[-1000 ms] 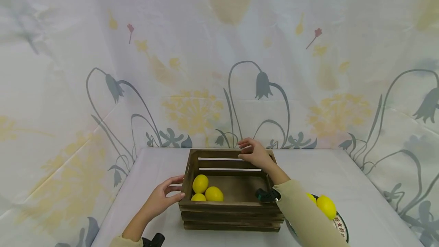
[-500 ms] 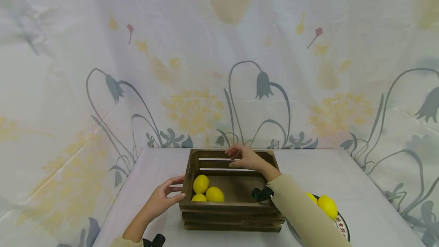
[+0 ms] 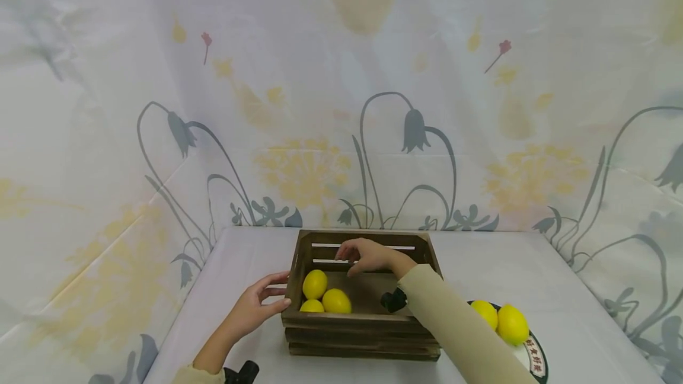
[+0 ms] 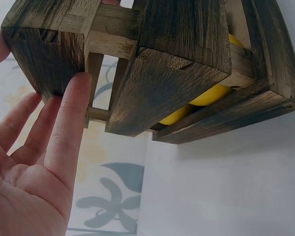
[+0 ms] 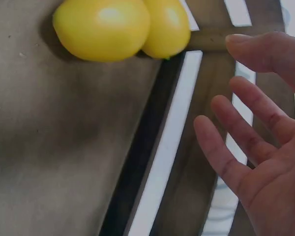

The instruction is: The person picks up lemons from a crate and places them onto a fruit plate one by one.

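Note:
A dark brown slatted wooden crate (image 3: 363, 336) stands on the white table. Three lemons lie in its left end; one lemon (image 3: 315, 284) is at the back, another lemon (image 3: 337, 301) nearer the middle. My left hand (image 3: 256, 310) touches the crate's left side, fingers fairly straight against the upper slat (image 4: 49, 59). Over the crate's inside hovers my right hand (image 3: 368, 255), holding nothing, its fingers loosely bent. In the right wrist view this hand (image 5: 265, 132) appears spread and apart from the yellow lemons (image 5: 103, 29).
Right of the crate, a round plate (image 3: 536, 360) with a dark rim and printed characters bears two lemons (image 3: 512, 325), partly behind my right sleeve (image 3: 459, 325). A floral curtain (image 3: 341, 76) hangs behind and beside the table (image 3: 496, 259).
My right hand has moved left and down from the crate's back right rim to over its inside. My left hand stays at the crate's left side. The lemons have stayed in place.

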A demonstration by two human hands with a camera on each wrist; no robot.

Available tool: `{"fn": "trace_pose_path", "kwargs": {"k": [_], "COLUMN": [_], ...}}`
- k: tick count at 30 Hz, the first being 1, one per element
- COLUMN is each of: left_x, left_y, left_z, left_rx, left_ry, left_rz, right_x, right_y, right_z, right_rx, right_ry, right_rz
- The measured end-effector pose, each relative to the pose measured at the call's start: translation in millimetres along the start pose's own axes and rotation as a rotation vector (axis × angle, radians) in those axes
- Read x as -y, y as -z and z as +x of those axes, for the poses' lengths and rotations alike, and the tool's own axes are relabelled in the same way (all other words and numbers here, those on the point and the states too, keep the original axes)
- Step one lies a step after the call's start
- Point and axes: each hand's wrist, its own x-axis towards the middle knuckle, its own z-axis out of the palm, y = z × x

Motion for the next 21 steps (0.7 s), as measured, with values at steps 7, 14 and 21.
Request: {"fn": "trace_pose_path", "kwargs": {"k": [7, 14, 21], "left_x": [-0.2, 3.3, 3.7], "left_y": [-0.8, -2.1, -0.6], "left_z": [0.0, 1.7, 1.3], "left_rx": [0.005, -0.001, -0.015], "left_ry": [-0.008, -0.003, 0.009], "left_rz": [-0.004, 0.001, 0.013], "right_x": [-6.2, -4.6, -1.9], "right_y": [-14.7, -27.7, -37.5], "right_z": [12.5, 17.3, 24.0], "right_rx": [0.125, 0.293, 0.418], "right_ry": [-0.042, -0.132, -0.237], "right_rz": [-0.048, -0.096, -0.145]}}
